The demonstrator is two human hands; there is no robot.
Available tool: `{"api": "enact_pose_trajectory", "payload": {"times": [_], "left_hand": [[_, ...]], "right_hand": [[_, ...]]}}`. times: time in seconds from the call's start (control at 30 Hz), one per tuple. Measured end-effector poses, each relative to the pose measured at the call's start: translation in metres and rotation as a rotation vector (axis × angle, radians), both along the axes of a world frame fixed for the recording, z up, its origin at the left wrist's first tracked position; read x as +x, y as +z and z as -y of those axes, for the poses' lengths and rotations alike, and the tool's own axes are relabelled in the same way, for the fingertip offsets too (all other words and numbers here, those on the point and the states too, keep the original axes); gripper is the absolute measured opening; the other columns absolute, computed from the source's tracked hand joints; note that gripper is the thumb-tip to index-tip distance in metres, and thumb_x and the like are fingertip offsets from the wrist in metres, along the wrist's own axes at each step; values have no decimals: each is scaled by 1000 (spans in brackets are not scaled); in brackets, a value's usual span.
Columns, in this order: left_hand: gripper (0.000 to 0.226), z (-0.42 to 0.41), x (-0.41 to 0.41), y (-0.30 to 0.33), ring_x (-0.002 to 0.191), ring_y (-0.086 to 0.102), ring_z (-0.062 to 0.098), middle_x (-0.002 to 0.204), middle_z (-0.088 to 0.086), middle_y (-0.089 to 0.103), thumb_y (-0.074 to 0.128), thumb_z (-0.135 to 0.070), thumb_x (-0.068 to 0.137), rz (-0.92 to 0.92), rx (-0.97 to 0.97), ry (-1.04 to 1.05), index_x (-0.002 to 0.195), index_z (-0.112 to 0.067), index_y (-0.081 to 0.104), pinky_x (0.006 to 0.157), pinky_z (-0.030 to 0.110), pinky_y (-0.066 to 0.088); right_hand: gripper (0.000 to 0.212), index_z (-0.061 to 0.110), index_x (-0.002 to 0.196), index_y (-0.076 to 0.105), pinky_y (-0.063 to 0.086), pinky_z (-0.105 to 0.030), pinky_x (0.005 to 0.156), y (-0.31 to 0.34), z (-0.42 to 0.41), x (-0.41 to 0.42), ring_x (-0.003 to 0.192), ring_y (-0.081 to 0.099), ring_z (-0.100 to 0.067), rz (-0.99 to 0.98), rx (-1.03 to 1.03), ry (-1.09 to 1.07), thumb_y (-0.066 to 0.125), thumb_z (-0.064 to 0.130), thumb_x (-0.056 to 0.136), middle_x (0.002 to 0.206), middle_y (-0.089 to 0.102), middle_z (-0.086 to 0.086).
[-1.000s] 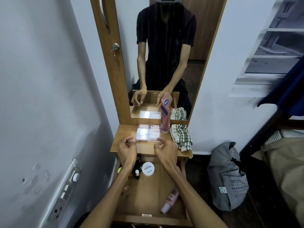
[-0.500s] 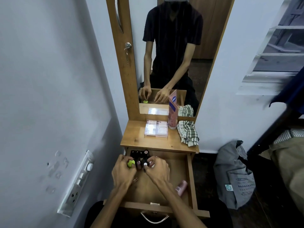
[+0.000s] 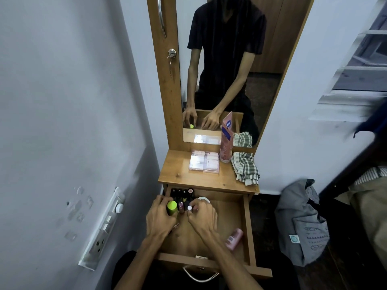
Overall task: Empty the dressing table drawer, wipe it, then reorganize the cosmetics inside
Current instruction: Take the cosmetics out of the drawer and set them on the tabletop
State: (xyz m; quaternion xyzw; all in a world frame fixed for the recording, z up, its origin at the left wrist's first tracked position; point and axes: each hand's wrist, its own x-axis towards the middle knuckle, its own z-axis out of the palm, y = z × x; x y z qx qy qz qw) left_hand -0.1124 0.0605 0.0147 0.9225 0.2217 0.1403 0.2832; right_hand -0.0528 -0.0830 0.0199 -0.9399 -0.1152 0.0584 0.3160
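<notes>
Many small bottles (image 3: 181, 194) stand in the brown drawer (image 3: 247, 225); left hand (image 3: 160, 218) holds a green-capped bottle (image 3: 171, 207), right hand (image 3: 202, 216) pinches a white-capped one (image 3: 189, 208)

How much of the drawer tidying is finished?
Partly done, it seems. Set out on top: a clear flat makeup case, a tall pink tube and a checked cloth. In hand: the left hand grips a green-capped bottle, and the right hand holds a small white-capped bottle. Left: dark little bottles, a pink bottle in the wooden drawer, then wiping.
</notes>
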Motion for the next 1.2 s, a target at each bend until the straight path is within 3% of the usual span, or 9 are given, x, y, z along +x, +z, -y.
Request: {"api": "enact_pose_trajectory", "payload": {"times": [0.23, 0.57, 0.87, 1.2], "left_hand": [[25, 3, -4, 2, 87, 64, 22, 96, -6, 66, 80, -19, 70, 60, -47, -14, 92, -25, 71, 67, 33, 51], [32, -10, -12, 41, 78, 62, 3, 88, -19, 65, 85, -17, 61, 259, -116, -62, 87, -30, 72, 65, 27, 52], [30, -42, 66, 121, 76, 66, 6, 91, -8, 71, 87, -11, 66, 357, -177, -69, 93, -19, 77, 65, 19, 55], [25, -28, 149, 151, 77, 67, 11, 88, -6, 72, 87, -15, 68, 330, -214, -152, 91, -18, 77, 69, 30, 59]], "right_hand": [[21, 26, 100, 73, 51, -30, 78, -1, 6, -1, 96, 68, -19, -10, 15, -2, 63, 31, 82, 102, 72, 6], [23, 27, 98, 75, 52, -30, 78, 6, 18, -5, 95, 69, -22, -23, 12, -20, 60, 31, 81, 100, 74, 4], [20, 25, 96, 73, 54, -31, 76, 5, 16, -11, 91, 70, -20, -14, 23, 12, 59, 29, 82, 97, 75, 6], [21, 27, 97, 70, 54, -27, 73, -3, 20, -7, 87, 69, -13, -2, 34, 42, 61, 33, 79, 96, 73, 11]]}}
